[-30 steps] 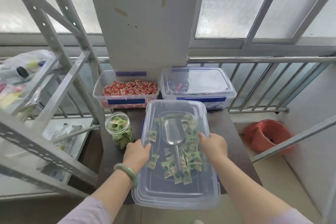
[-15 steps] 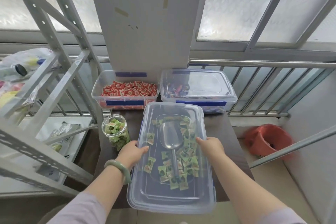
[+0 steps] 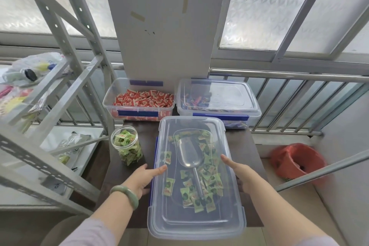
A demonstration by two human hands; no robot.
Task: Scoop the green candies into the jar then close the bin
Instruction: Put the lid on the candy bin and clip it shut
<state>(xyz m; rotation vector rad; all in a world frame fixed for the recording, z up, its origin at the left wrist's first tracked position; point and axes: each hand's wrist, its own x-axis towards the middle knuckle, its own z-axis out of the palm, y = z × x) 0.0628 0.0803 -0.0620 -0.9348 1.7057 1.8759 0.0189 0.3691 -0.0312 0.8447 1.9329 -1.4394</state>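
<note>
A clear plastic bin [image 3: 196, 223] sits on the dark table, its clear lid [image 3: 191, 126] lying flat on top. Through the lid I see green candies [image 3: 207, 181] and a metal scoop [image 3: 189, 156] inside. A round open jar [image 3: 126, 147] full of green candies stands left of the bin. My left hand [image 3: 142, 177] rests at the bin's left side, thumb on the lid's edge and fingers down by the blue side latch. My right hand [image 3: 238, 171] lies along the lid's right edge, fingers over the side.
Behind the bin stand an open tub of red candies [image 3: 139, 102] and a lidded tub [image 3: 217, 100]. A grey metal shelf frame [image 3: 60, 78] rises on the left. A railing [image 3: 289, 78] runs behind. A red bag [image 3: 297, 160] lies on the floor, right.
The lid has come down flat onto the bin. Both hands have slid from the lid's top out to its left and right edges.
</note>
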